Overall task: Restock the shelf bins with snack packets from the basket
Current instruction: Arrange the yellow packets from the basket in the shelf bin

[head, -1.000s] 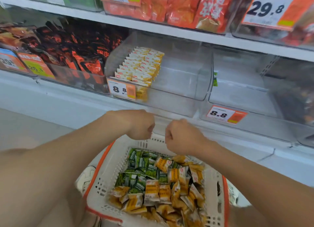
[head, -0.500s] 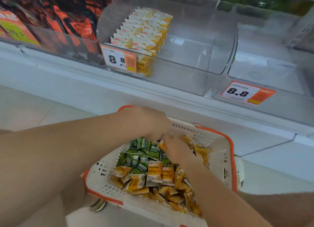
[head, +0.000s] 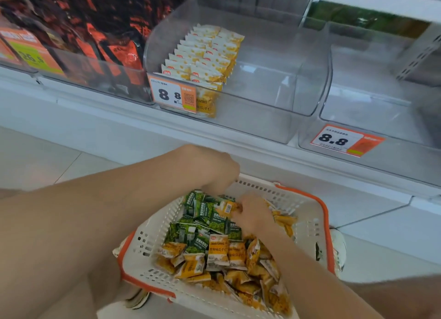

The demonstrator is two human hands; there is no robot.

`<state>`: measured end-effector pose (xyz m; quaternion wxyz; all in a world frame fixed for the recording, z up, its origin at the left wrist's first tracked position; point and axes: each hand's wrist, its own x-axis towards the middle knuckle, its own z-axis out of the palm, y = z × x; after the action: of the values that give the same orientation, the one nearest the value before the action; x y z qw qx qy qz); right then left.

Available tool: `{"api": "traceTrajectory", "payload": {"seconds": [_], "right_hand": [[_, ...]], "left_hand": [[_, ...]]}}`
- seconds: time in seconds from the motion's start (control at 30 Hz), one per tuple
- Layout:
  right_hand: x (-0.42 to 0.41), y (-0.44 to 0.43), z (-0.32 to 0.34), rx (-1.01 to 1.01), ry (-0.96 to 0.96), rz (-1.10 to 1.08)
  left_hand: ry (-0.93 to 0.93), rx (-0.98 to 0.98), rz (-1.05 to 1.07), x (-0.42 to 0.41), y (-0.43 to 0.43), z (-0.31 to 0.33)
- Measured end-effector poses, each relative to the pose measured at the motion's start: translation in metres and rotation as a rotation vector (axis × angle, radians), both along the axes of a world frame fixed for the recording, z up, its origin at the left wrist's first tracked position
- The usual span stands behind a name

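Right hand (head: pixel 254 219) grips a yellow packet (head: pixel 226 207) at the far edge of the basket (head: pixel 307 213). Left hand (head: pixel 212 168) dips among green packets (head: pixel 202 209); its grip is hidden. A second ago both hovered above the rim, so picking has begun. The bin (head: pixel 262 85) above holds two rows.

You see 2 bare hands, left hand (head: pixel 214 168) and right hand (head: pixel 253 215) | 1 white perforated plastic basket with orange rim (head: pixel 307 225) | in it 2 kinds of small foil packets, green packets (head: pixel 202 209) and yellow packets (head: pixel 217 249), each too many for you to count | 3 orange-and-white paper price labels (head: pixel 173 95) | 2 rows of pale upright packets (head: pixel 205 54)
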<state>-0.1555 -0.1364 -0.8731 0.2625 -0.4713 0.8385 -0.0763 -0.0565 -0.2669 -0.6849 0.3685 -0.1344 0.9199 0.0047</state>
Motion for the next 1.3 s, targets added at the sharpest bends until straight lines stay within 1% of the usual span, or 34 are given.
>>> {"api": "traceTrajectory", "payload": {"seconds": [0.1,0.23,0.3,0.33,0.4,0.43,0.5,0.53,0.57,0.67,0.7,0.77,0.87,0.9,1.0,1.03,1.07,1.1,1.2,1.23,1.3], "right_hand": [[0.005,-0.009,0.054,-0.251,-0.156,-0.167],[0.014,-0.019,0.132,-0.498,-0.277,-0.349],[0.018,-0.025,0.164,-0.568,-0.382,-0.475],[0.02,-0.029,0.178,-0.6,-0.471,-0.536],[0.021,-0.036,0.206,-0.634,-0.655,-0.621],[0.021,-0.039,0.221,-0.628,-0.714,-0.643],[0.017,-0.043,0.252,-0.633,-0.785,-0.632],[0.013,-0.045,0.263,-0.657,-0.79,-0.614],[0.008,-0.047,0.272,-0.706,-0.757,-0.593],[-0.009,-0.056,0.283,-0.878,-0.521,-0.433],[-0.013,-0.059,0.282,-0.896,-0.48,-0.349],[-0.019,-0.065,0.276,-0.913,-0.491,-0.203],[-0.02,-0.069,0.272,-0.948,-0.626,-0.188],[-0.018,-0.07,0.274,-0.942,-0.71,-0.211],[-0.012,-0.074,0.281,-0.853,-1.045,-0.314],[-0.012,-0.075,0.283,-0.842,-1.117,-0.33],[-0.012,-0.075,0.284,-0.84,-1.146,-0.341],[-0.012,-0.075,0.285,-0.843,-1.119,-0.338],[-0.019,-0.071,0.286,-0.809,-0.869,-0.282],[-0.022,-0.07,0.285,-0.784,-0.826,-0.271],[-0.026,-0.069,0.285,-0.747,-0.806,-0.273]], "left_hand": [[0.041,0.032,0.018,0.007,-0.001,0.011],[0.209,0.116,0.065,0.02,-0.004,0.044],[0.376,0.175,0.076,0.026,-0.008,0.059],[0.49,0.208,0.101,0.029,-0.011,0.066],[0.735,0.292,0.192,0.032,-0.019,0.077],[0.843,0.344,0.249,0.033,-0.022,0.084],[1.014,0.473,0.387,0.036,-0.027,0.098],[1.079,0.544,0.48,0.036,-0.03,0.103],[1.127,0.625,0.571,0.035,-0.032,0.107],[1.138,0.841,0.761,0.032,-0.034,0.114],[1.135,0.897,0.793,0.03,-0.033,0.114],[1.146,0.932,0.838,0.026,-0.032,0.114],[1.164,0.916,0.885,0.022,-0.036,0.112],[1.161,0.909,0.889,0.022,-0.038,0.113],[1.172,0.874,0.884,0.025,-0.044,0.121],[1.18,0.865,0.875,0.026,-0.046,0.123],[1.185,0.855,0.866,0.026,-0.048,0.124],[1.191,0.842,0.866,0.026,-0.049,0.124],[1.221,0.859,0.9,0.024,-0.057,0.121],[1.227,0.867,0.914,0.023,-0.059,0.121],[1.238,0.863,0.922,0.02,-0.063,0.12]]}}
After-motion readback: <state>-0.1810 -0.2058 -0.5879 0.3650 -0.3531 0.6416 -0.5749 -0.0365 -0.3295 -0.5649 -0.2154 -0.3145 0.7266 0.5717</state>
